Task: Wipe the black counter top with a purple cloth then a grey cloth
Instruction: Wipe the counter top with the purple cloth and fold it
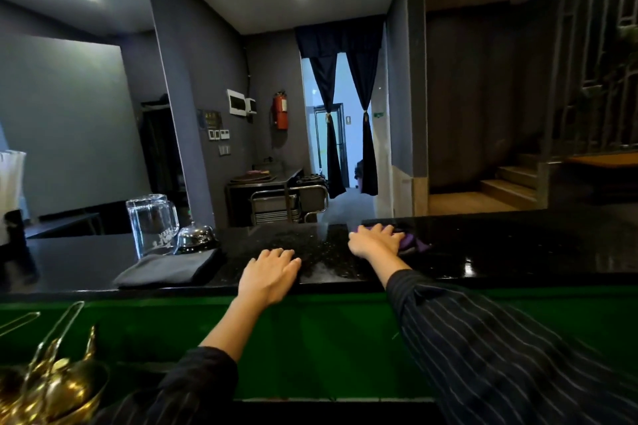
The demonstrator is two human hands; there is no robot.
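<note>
Before grey wall (69,107), black counter top (518,252), glossy

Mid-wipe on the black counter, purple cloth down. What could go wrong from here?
1. Glass mugs and a bell stand right at the grey cloth's far edge; pulling that cloth for the second pass could knock them.
2. The right hand presses the purple cloth flat, not gripped; it may bunch or slip near the far edge.
3. The left hand rests on the counter top, so that patch may get skipped.
</note>
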